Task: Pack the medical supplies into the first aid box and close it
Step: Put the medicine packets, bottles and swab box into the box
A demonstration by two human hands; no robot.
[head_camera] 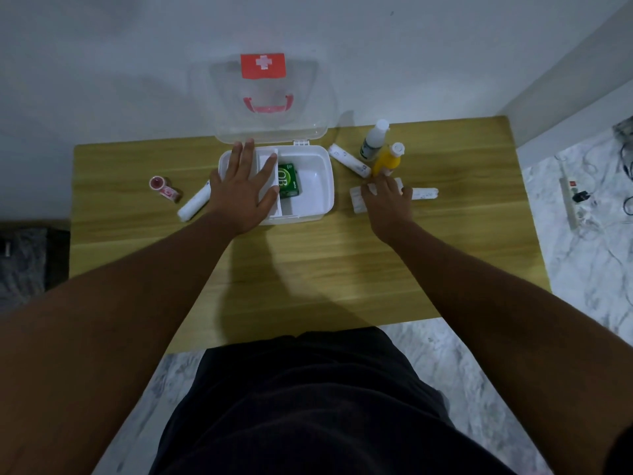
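Observation:
The white first aid box [322, 186] stands open on the wooden table, its clear lid [270, 97] with a red cross label upright behind it. A green packet [289, 181] lies inside. My left hand [245, 186] rests flat with fingers spread over the box's left side and its white inner tray [270, 173]. My right hand [387, 200] presses down on a flat white packet [358, 200] right of the box; whether it grips it is unclear. An orange bottle [387, 162] and a white bottle [373, 140] stand just beyond that hand. A white bandage roll [349, 161] lies beside them.
Left of the box lie another white bandage roll [193, 207] and a pink tape roll [164, 188]. A white tube [424, 193] pokes out right of my right hand. The wall is close behind the table. Cables and a power strip [572, 204] lie on the marble floor at right.

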